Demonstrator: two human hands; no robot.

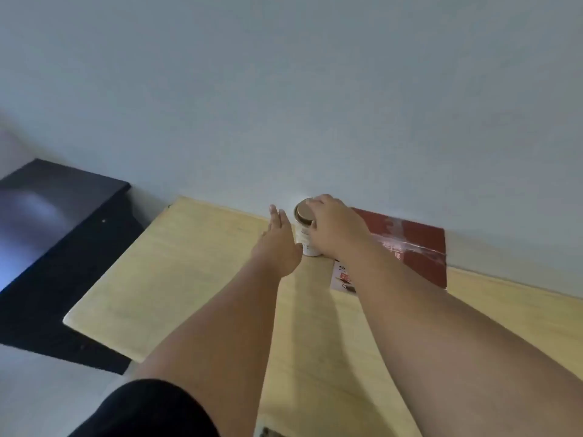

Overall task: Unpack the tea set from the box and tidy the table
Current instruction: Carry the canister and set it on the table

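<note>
1. Head view: light wood table (195,279) runs up against a pale wall (284,89). Its left edge and rounded near-left corner are in sight. Left half of the top is bare, so room to move there.
2. Black cabinet (53,222) sits just beside the table's left edge, lower down.
3. One tin (303,230), white side with dark print, metal-coloured lid, upright at the far edge, close to the wall.
4. One red box (419,250), flat, shiny tape across its top, touching the wall, just right of the tin. White printed panel on its near-left side.
5. Right hand (334,227) wrapped over the tin's top and right side, fingers curled on the lid.
6. Left hand (277,241) flat, fingers straight and together, holding nothing, just left of the tin; contact cannot be told.
7. Count: two bare forearms, one black sleeve (151,411) at the lower left.
</note>
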